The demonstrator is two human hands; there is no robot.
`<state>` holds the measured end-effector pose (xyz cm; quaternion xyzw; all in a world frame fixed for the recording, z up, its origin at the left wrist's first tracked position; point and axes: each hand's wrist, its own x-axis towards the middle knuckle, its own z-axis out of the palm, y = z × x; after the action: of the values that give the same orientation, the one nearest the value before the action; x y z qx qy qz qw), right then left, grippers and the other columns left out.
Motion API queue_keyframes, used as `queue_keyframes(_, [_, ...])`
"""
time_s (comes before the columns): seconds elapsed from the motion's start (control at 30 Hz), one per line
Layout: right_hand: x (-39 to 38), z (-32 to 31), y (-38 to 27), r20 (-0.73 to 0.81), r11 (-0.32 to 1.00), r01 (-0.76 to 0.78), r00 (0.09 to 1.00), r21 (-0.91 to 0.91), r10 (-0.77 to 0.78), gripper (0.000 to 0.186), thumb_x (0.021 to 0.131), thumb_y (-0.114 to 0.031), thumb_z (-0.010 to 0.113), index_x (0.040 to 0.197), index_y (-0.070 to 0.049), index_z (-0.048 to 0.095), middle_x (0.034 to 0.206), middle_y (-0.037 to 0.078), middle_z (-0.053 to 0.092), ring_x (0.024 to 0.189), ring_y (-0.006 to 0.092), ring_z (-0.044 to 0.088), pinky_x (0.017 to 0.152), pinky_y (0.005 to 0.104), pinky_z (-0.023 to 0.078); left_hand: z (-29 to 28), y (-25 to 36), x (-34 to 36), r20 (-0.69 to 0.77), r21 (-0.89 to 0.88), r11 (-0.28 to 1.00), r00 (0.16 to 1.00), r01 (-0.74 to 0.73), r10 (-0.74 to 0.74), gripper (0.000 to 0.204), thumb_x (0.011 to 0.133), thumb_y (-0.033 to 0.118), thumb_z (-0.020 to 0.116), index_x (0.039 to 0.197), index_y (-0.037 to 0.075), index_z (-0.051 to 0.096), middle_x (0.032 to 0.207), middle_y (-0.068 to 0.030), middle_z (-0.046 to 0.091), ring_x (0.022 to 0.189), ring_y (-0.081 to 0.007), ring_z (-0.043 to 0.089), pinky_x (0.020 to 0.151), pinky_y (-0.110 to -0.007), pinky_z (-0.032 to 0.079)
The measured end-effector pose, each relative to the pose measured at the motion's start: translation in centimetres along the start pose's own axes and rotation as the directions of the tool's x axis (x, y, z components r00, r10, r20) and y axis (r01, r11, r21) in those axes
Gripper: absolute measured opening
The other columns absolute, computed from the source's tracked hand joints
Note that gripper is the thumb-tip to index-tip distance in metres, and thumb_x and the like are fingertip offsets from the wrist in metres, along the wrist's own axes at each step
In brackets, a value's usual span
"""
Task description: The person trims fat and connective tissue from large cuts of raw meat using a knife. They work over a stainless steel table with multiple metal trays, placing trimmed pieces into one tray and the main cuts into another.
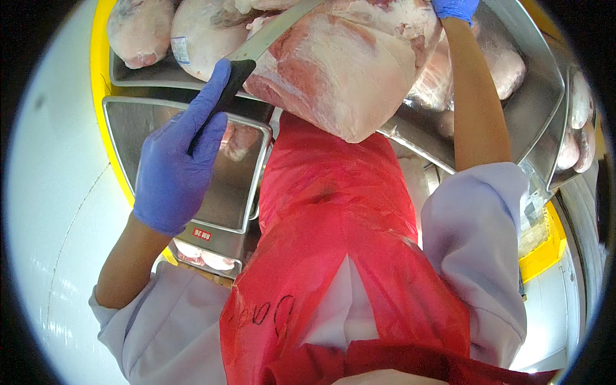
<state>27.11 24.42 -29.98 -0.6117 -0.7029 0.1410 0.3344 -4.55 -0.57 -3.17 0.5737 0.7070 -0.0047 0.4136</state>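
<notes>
My left hand (176,163), in a blue glove, grips the black handle of a long knife (266,37). Its blade runs up and to the right over the top of a big pale pink cut of raw meat (350,67). The cut hangs over the front edge of a steel tray (536,109). My right hand (454,8), also in a blue glove, rests on the far side of the cut at the top edge of the view; its fingers are mostly cut off there. A red plastic apron (333,218) covers my front below the meat.
More raw cuts (140,29) lie on a steel tray at the upper left. A lower steel tray (131,119) holds a small piece of meat (239,140). Further cuts (577,122) sit in pans at the right. Yellow frame edges (545,250) border the white floor.
</notes>
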Motion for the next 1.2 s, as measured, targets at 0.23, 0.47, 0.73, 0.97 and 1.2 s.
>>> queue_keyframes(0.23, [0.3, -0.1, 1.7, 0.09, 0.661, 0.371, 0.904, -0.652, -0.418, 0.019, 0.09, -0.012, 0.05, 0.104, -0.007, 0.062, 0.089, 0.016, 0.066, 0.088, 0.0333, 0.062, 0.084, 0.0429, 0.046, -2.4, 0.9, 0.4, -0.029, 0.112, 0.988, 0.993, -0.108, 0.112, 0.046, 0.093, 0.011, 0.06, 0.138, 0.02, 0.054, 0.074, -0.0191, 0.056, 0.061, -0.0275, 0.052, 0.063, -0.035, 0.046])
queue_keyframes(0.47, [-0.3, 0.1, 1.9, 0.108, 0.715, 0.293, 0.95, -0.635, -0.293, 0.026, 0.087, -0.014, 0.053, 0.112, -0.012, 0.06, 0.09, 0.015, 0.067, 0.089, 0.0327, 0.063, 0.093, 0.0433, 0.041, -2.2, -2.6, 3.4, 0.095, 0.123, 0.977, 0.982, -0.175, 0.164, 0.046, 0.094, 0.006, 0.057, 0.139, 0.011, 0.052, 0.117, -0.0174, 0.063, 0.104, -0.0212, 0.061, 0.089, -0.033, 0.047])
queue_keyframes(0.73, [-0.1, -0.5, 1.2, 0.072, 0.769, 0.217, 0.973, -0.601, -0.219, 0.027, 0.084, -0.009, 0.053, 0.109, -0.009, 0.061, 0.092, 0.017, 0.068, 0.091, 0.0341, 0.064, 0.092, 0.044, 0.043, 2.5, -11.1, 9.0, 0.017, 0.051, 0.915, 0.916, -0.401, 0.401, 0.047, 0.094, 0.004, 0.056, 0.141, 0.007, 0.049, 0.128, -0.0164, 0.061, 0.111, -0.0198, 0.063, 0.096, -0.033, 0.046])
queue_keyframes(0.97, [0.6, -0.9, 3.4, -0.006, 0.764, 0.435, 0.867, -0.477, -0.498, 0.02, 0.083, -0.006, 0.052, 0.099, -0.008, 0.063, 0.088, 0.018, 0.065, 0.087, 0.0368, 0.063, 0.079, 0.0454, 0.05, 7.0, -15.2, 13.5, -0.201, 0.167, 0.826, 0.802, -0.538, 0.563, 0.054, 0.091, 0.017, 0.064, 0.141, 0.033, 0.05, 0.066, -0.0116, 0.05, 0.056, -0.0278, 0.05, 0.059, -0.038, 0.046])
queue_keyframes(1.2, [0.8, -1.3, 5.5, -0.08, 0.887, 0.144, 0.977, -0.438, -0.198, 0.009, 0.084, -0.008, 0.054, 0.084, -0.007, 0.063, 0.081, 0.016, 0.064, 0.078, 0.0342, 0.063, 0.069, 0.0454, 0.049, 5.2, -8.7, 9.0, -0.255, -0.131, 0.851, 0.847, -0.509, 0.467, 0.045, 0.092, 0.018, 0.062, 0.136, 0.028, 0.056, 0.077, -0.0172, 0.061, 0.063, -0.0347, 0.058, 0.06, -0.043, 0.046])
